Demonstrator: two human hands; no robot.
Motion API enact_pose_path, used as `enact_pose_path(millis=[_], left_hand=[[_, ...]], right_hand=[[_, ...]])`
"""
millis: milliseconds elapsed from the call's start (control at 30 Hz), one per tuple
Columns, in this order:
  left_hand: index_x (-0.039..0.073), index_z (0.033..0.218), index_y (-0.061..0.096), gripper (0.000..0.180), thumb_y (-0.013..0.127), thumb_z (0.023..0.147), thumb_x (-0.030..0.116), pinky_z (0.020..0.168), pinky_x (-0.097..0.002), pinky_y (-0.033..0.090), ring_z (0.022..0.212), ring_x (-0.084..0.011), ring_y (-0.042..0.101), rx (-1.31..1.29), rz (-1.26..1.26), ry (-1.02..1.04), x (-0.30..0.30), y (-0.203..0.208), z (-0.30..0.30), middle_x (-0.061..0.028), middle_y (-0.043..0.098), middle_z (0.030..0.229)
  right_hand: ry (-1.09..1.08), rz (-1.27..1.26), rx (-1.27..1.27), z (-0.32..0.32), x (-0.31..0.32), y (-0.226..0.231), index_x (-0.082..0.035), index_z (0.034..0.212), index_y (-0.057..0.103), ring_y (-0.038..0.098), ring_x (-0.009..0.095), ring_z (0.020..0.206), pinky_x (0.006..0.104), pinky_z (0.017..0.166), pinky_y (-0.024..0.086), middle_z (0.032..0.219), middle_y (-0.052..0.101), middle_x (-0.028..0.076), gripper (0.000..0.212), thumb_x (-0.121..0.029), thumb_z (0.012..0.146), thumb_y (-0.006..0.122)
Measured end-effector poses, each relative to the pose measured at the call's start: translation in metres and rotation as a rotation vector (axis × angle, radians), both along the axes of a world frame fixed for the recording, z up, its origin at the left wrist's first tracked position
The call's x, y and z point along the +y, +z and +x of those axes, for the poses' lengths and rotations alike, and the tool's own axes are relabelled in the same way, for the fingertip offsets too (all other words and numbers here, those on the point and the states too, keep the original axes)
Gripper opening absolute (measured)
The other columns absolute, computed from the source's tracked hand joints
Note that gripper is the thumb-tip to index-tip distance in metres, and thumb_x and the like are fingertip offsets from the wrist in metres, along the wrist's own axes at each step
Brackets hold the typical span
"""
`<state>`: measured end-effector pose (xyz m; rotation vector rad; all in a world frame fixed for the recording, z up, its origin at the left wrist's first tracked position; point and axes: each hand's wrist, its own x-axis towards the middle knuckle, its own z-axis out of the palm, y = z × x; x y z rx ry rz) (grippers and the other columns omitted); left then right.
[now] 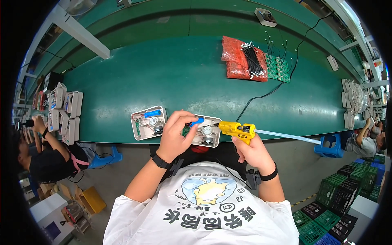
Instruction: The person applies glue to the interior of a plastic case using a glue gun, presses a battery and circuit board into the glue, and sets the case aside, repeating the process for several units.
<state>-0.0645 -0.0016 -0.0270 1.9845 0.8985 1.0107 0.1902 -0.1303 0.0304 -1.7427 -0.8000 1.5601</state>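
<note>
We curl our right hand (254,152) around a yellow plastic glue gun (237,129), nozzle touching the open white box (206,131) at the green desk (179,77) edge; our left hand (174,134) pinches its blue part (197,121).

At frame centre I see a yellow glue gun (237,129) with a clear, pale glue stick (286,136), beside a white open housing (206,131) holding a blue part (197,121). The belt (171,77) is dark green; upper right lie red bags (234,61), black wires (252,60) and green circuit boards (279,67). Lower right, the crates (347,183) are green and black.
</note>
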Motion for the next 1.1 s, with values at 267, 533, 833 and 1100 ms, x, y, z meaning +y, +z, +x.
enact_pose_path(millis=[267, 533, 833, 1100], left_hand=[[0.004, 0.104, 0.076, 0.014, 0.084, 0.093, 0.000, 0.116, -0.0547, 0.054, 0.101, -0.0286, 0.078, -0.135, 0.010, -0.045, 0.007, -0.009, 0.004, -0.0115, 0.083, 0.112], [0.007, 0.102, 0.077, 0.013, 0.084, 0.093, 0.001, 0.118, -0.0542, 0.052, 0.096, -0.0283, 0.079, -0.121, -0.053, -0.143, 0.010, -0.020, 0.010, -0.0103, 0.083, 0.116], [0.006, 0.105, 0.078, 0.015, 0.082, 0.092, 0.000, 0.106, -0.0477, 0.056, 0.111, -0.0291, 0.072, 0.034, 0.044, -0.067, 0.012, -0.017, 0.010, -0.0092, 0.082, 0.116], [0.008, 0.115, 0.080, 0.022, 0.080, 0.094, 0.002, 0.101, -0.0389, 0.050, 0.108, -0.0272, 0.064, 0.189, -0.349, -0.118, 0.030, -0.012, 0.012, -0.0061, 0.072, 0.109]], right_hand=[[0.026, -0.002, 0.016, 0.003, -0.002, -0.001, 0.002, 0.138, 0.068, 0.058, 0.008, 0.051, 0.0272, 0.048, 0.051, 0.073, 0.062, -0.002, 0.034, -0.022, 0.113, 0.065], [0.043, 0.080, 0.039, 0.010, -0.003, 0.002, 0.003, 0.142, 0.064, 0.065, 0.011, 0.059, 0.0239, 0.049, 0.054, 0.091, 0.074, 0.006, 0.037, -0.020, 0.113, 0.065], [0.010, 0.089, 0.086, 0.017, -0.001, 0.000, 0.003, 0.143, 0.063, 0.066, 0.012, 0.060, 0.0231, 0.050, 0.055, 0.098, 0.077, 0.009, 0.037, -0.019, 0.113, 0.064], [-0.034, 0.069, 0.064, 0.009, 0.002, -0.020, 0.002, 0.132, 0.066, 0.061, 0.010, 0.055, 0.0259, 0.050, 0.054, 0.080, 0.073, 0.005, 0.029, -0.019, 0.113, 0.064]])
